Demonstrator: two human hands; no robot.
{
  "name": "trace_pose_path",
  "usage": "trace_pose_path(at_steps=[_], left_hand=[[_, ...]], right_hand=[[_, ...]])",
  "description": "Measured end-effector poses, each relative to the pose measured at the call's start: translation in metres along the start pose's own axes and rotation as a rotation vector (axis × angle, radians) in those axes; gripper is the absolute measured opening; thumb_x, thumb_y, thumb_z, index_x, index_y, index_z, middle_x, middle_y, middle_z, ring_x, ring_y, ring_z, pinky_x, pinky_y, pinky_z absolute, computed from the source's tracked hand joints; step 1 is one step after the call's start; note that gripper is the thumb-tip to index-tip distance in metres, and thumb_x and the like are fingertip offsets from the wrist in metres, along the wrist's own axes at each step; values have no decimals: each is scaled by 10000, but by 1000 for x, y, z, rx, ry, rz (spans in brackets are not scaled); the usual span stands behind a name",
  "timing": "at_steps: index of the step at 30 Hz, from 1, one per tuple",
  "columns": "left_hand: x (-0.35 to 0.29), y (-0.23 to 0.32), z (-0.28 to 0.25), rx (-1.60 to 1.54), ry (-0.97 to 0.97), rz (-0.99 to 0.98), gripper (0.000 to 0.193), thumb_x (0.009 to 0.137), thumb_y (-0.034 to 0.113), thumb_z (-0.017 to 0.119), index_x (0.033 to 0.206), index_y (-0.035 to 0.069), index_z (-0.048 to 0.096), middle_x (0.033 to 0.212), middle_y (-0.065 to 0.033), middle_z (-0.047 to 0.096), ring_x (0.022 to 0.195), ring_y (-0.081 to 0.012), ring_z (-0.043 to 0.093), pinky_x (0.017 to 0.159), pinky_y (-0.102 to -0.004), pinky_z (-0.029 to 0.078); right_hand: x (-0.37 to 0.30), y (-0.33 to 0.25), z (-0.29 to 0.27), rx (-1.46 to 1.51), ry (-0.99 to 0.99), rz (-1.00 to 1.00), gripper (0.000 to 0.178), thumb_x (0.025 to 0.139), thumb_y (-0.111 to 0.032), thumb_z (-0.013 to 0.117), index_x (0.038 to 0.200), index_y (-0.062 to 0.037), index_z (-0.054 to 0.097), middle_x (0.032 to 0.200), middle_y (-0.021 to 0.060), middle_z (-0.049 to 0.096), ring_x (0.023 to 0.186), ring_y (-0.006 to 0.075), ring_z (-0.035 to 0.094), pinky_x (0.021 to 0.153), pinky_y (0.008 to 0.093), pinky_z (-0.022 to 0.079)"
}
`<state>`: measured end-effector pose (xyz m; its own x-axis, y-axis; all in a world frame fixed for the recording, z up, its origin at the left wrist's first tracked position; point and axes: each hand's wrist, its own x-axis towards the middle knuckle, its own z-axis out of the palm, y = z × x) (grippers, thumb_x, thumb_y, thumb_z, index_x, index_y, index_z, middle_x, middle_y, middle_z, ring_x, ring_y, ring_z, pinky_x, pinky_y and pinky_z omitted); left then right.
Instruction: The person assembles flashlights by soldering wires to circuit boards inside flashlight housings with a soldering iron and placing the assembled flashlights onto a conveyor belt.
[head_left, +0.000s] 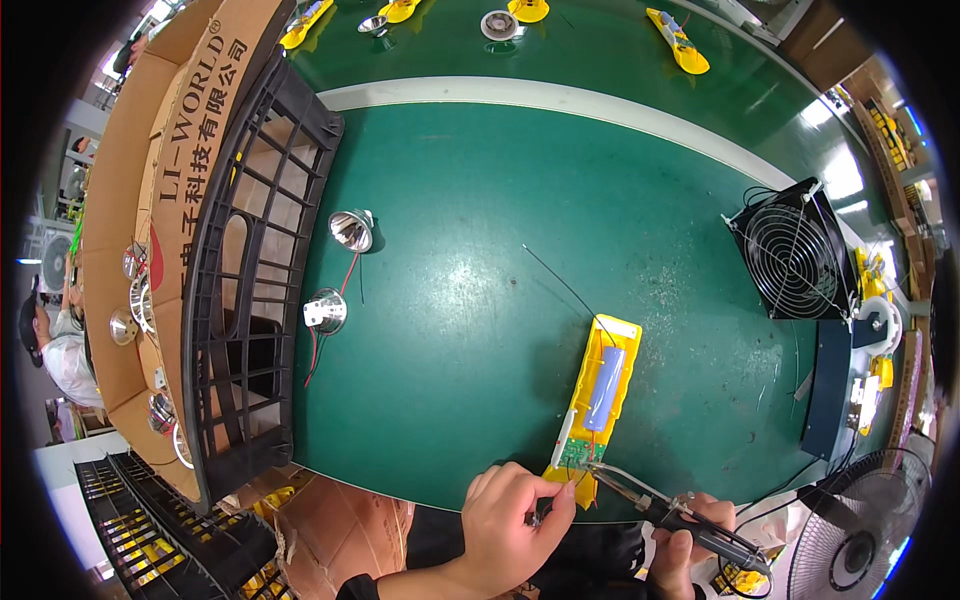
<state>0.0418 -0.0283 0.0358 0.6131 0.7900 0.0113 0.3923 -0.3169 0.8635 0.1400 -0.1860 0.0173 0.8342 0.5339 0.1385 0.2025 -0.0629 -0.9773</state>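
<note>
Left fingers (543,487) pinched by the board (578,454), can't tell on what; right fingers (680,549) gripping the iron (655,511), tip (596,466) at the board. Board's in the yellow shell (624,352), bench (440,350) near edge. Soldering step, I'd say; next move needs a steady tip.

Dark two-script lettering (192,120) on the brown cardboard box (112,190)
</note>
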Motion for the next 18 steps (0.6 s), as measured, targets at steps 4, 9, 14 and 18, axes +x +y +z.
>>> trace_pose_path(at_steps=[4, 9, 14, 18], left_hand=[[0, -2, 1, -9, 7, 10, 166, 625, 0, 676, 616, 59, 522, 522, -11, 399, 450, -140, 369, 447, -270, 279], [0, -2, 1, -6, -4, 7, 165, 624, 0, 676, 617, 60, 522, 523, -10, 401, 454, -140, 372, 452, -272, 280], [-8, -15, 3, -20, 14, 20, 167, 623, -1, 676, 617, 62, 522, 525, -11, 406, 454, -139, 373, 453, -270, 281], [-8, -15, 3, -20, 12, 17, 167, 624, -2, 676, 616, 61, 521, 522, -10, 401, 451, -138, 369, 454, -267, 280]], right_hand=[[1, 3, 1, -17, -7, -39, 385, 762, -342, 628, 837, -58, 379, 567, 45, 501, 433, 114, 496, 445, 235, 416], [1, 5, -1, -16, -2, -56, 387, 759, -337, 631, 834, -55, 377, 557, 40, 496, 424, 113, 496, 436, 235, 420], [-1, 7, 1, 8, 13, -46, 391, 755, -338, 635, 829, -53, 377, 556, 40, 496, 418, 111, 496, 427, 234, 422], [-1, 5, 0, 10, 23, -32, 390, 755, -339, 631, 823, -49, 380, 566, 48, 498, 412, 111, 491, 436, 234, 425]])
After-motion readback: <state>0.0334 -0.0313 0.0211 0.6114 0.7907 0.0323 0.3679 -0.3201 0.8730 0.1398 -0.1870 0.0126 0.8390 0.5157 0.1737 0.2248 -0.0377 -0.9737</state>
